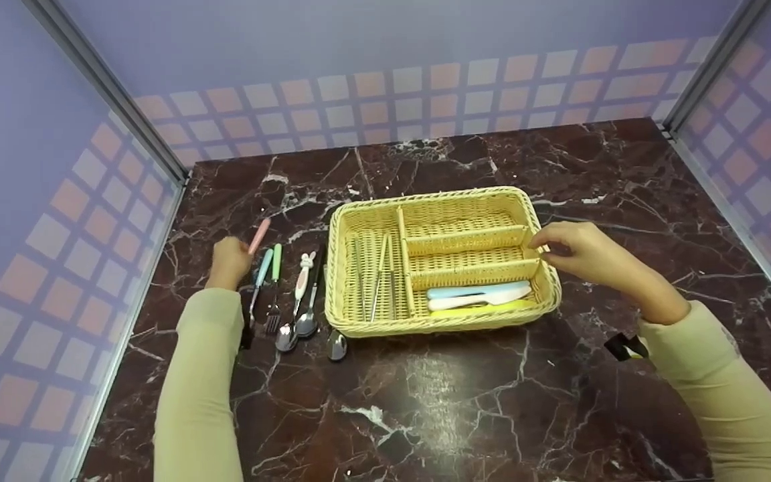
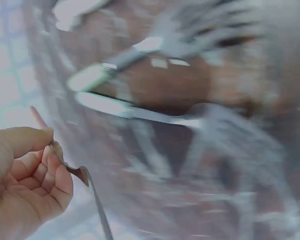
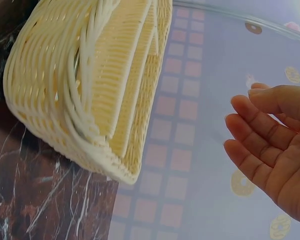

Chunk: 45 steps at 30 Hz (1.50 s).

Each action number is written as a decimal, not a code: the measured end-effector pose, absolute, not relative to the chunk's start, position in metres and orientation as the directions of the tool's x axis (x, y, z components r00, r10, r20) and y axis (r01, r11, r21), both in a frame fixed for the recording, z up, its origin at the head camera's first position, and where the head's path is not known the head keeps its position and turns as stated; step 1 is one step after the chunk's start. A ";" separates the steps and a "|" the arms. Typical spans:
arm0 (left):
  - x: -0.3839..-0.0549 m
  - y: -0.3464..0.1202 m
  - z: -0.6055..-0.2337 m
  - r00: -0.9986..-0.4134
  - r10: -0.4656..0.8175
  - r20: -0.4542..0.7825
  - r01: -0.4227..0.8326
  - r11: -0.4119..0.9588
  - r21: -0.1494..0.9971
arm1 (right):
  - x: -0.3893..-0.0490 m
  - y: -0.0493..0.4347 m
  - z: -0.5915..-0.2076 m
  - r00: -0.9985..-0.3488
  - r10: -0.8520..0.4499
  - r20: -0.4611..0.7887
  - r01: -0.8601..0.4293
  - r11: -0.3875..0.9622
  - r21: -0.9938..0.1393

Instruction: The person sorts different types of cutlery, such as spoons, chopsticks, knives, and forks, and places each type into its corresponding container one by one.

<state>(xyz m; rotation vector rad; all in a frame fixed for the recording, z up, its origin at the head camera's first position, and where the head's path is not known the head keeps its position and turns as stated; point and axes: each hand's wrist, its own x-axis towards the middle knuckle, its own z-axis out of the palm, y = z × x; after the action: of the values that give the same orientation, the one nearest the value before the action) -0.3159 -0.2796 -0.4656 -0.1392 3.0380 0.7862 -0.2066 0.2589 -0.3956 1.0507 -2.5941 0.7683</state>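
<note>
My left hand [image 1: 228, 261] pinches a pink-handled piece of cutlery [image 1: 260, 234] at the left of the table. In the left wrist view its thin metal part shows edge-on, so its kind cannot be told. Beside that hand lie a blue-handled utensil [image 1: 264, 268] and a green-handled fork [image 1: 277, 261]. The right hand [image 1: 579, 248] is at the right end of a wicker basket [image 1: 425, 197], fingers loosely bent and holding nothing; the right wrist view shows it apart from the wicker. Thin metal sticks [image 1: 379, 278] lie in the basket's left compartment, and knives [image 1: 486, 296] in the front right one.
A rabbit-topped spoon [image 1: 302, 281] and other spoons [image 1: 337, 346] lie left of the basket. Two compartments behind the knives show bare wicker. Tiled-pattern walls [image 1: 372, 100] bound the dark marble table [image 1: 385, 402] at the back and sides.
</note>
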 end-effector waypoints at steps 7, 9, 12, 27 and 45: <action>-0.304 -0.202 -0.403 -0.975 0.165 0.149 0.216 0.866 0.451 | -0.209 0.237 -0.396 -0.675 -0.610 0.414 -0.737 0.563 -0.373; -0.299 -0.176 -0.392 -0.949 0.269 0.167 0.313 0.869 0.382 | -0.210 0.228 -0.395 -0.674 -0.611 0.416 -0.739 0.557 -0.379; -0.284 -0.136 -0.382 -0.928 0.354 0.118 0.365 0.794 0.487 | -0.211 0.215 -0.391 -0.672 -0.594 0.443 -0.741 0.549 -0.387; -0.236 -0.039 -0.378 -0.383 0.878 0.286 0.687 0.478 -0.547 | -0.217 0.164 -0.390 -0.613 -0.592 0.523 -0.763 0.616 -0.196; -0.234 -0.038 -0.377 -0.222 0.860 0.460 0.604 0.491 -0.628 | -0.237 0.160 -0.395 -0.812 -0.422 0.404 -0.575 0.698 -0.426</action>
<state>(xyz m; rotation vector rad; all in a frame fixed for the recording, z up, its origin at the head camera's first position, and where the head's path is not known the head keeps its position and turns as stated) -0.2343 -0.0384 -0.3766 2.0696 3.3110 -0.6926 -0.2369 0.1603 -0.3949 0.7912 -2.6336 0.7968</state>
